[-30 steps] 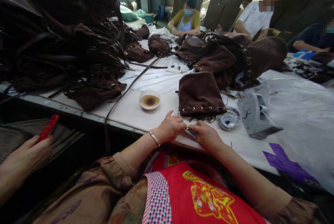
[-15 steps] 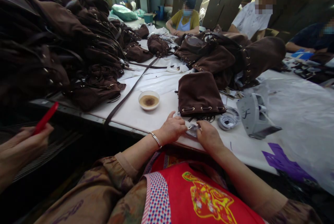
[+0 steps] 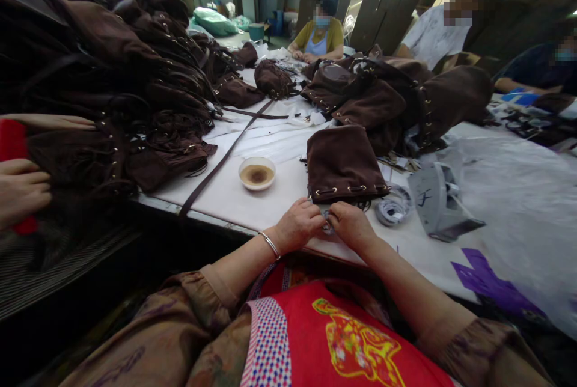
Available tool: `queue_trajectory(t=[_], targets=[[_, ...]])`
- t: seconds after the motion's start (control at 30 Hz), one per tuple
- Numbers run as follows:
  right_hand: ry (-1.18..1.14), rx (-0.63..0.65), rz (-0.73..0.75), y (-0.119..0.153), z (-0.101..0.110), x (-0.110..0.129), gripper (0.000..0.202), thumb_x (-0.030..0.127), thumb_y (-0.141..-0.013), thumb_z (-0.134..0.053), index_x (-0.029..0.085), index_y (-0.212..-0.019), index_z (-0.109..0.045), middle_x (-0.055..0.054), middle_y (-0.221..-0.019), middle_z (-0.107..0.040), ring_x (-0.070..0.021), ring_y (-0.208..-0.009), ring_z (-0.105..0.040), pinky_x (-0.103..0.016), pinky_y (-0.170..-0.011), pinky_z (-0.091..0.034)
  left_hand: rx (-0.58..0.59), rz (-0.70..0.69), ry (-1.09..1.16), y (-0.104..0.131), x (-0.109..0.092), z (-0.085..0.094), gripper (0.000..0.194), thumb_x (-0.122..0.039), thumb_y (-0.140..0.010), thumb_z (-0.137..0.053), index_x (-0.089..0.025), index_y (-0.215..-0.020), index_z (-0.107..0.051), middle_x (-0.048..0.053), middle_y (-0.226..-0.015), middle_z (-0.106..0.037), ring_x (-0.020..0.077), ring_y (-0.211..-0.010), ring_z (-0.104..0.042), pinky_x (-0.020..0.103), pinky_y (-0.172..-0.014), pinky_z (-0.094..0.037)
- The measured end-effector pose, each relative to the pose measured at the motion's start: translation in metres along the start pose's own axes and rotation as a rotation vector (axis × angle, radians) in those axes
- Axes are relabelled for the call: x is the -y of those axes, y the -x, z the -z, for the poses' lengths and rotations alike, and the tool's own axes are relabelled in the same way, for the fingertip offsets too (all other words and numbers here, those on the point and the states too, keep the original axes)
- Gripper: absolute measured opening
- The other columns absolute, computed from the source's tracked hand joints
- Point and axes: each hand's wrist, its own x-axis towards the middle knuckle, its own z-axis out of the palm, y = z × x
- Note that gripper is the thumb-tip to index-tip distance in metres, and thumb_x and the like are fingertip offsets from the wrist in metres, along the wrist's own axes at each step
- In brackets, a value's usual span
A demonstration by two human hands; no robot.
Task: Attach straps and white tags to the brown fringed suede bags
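At the table's front edge my left hand [image 3: 301, 223] and my right hand [image 3: 352, 225] meet, fingers closed around a small, shiny, clear-and-grey item [image 3: 327, 226]. Its kind is too small to make out, and the fingers cover much of it. Just beyond them lies a dark brown suede bag [image 3: 345, 161] with gold eyelets and a threaded cord along its near edge. Right of my hands is a roll of clear-and-grey strip [image 3: 393, 205]. A white bowl [image 3: 257, 174] of brownish liquid stands to the left.
Brown bags pile up at left [image 3: 148, 68] and at back right [image 3: 378, 92]. A grey dispenser [image 3: 435, 201], plastic sheeting [image 3: 518, 207] and a purple piece [image 3: 489, 279] lie right. A co-worker's hand [image 3: 22, 191] holds something red at far left; other people sit across the table.
My right hand has moved left, closer to my left hand. At far left, the co-worker's hands have shifted, one now on a brown bag at the pile.
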Motion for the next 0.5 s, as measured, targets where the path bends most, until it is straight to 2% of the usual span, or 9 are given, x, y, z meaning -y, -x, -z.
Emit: queue_trajectory(t=[0.1,0.17,0.33,0.5], targets=[[-0.022,0.016,0.051,-0.003,-0.002,0.003,0.020,0.022,-0.089,-0.051,0.018,-0.072,-0.060,-0.004,-0.078,-0.061,-0.0152,-0.073,-0.055,-0.026,-0.066,-0.034,-0.034,0.071,0.085,0.001,0.006,0.001,0.027,-0.040,-0.093,-0.053,-0.015,-0.092,-0.064,0.007,-0.091,-0.057,0.0169,-0.084,-0.054,0.028,-0.078,-0.047],[-0.029,0.018,0.069,-0.005,-0.004,0.003,0.021,0.022,-0.090,-0.051,0.018,-0.072,-0.061,-0.004,-0.078,-0.061,-0.0152,-0.073,-0.056,-0.025,-0.066,-0.034,-0.020,0.063,0.147,0.002,0.011,0.003,0.028,-0.042,-0.091,-0.056,-0.016,-0.093,-0.063,0.006,-0.091,-0.056,0.0155,-0.082,-0.054,0.025,-0.074,-0.047],[-0.070,-0.012,0.041,-0.003,-0.006,0.003,0.016,0.023,-0.088,-0.054,0.018,-0.074,-0.061,-0.004,-0.080,-0.063,-0.0157,-0.075,-0.057,-0.025,-0.067,-0.034,0.048,0.033,0.231,0.005,0.018,0.011,0.020,-0.035,-0.092,-0.056,-0.016,-0.095,-0.062,0.005,-0.093,-0.056,0.0143,-0.083,-0.056,0.023,-0.074,-0.048],[-0.049,-0.016,-0.113,0.000,-0.004,0.001,0.013,0.025,-0.085,-0.057,0.020,-0.077,-0.065,-0.004,-0.076,-0.066,-0.0164,-0.070,-0.057,-0.027,-0.065,-0.034,0.102,-0.017,0.242,0.009,0.015,0.012,0.016,-0.024,-0.094,-0.051,-0.015,-0.103,-0.061,0.007,-0.103,-0.060,0.0156,-0.094,-0.059,0.025,-0.085,-0.049]])
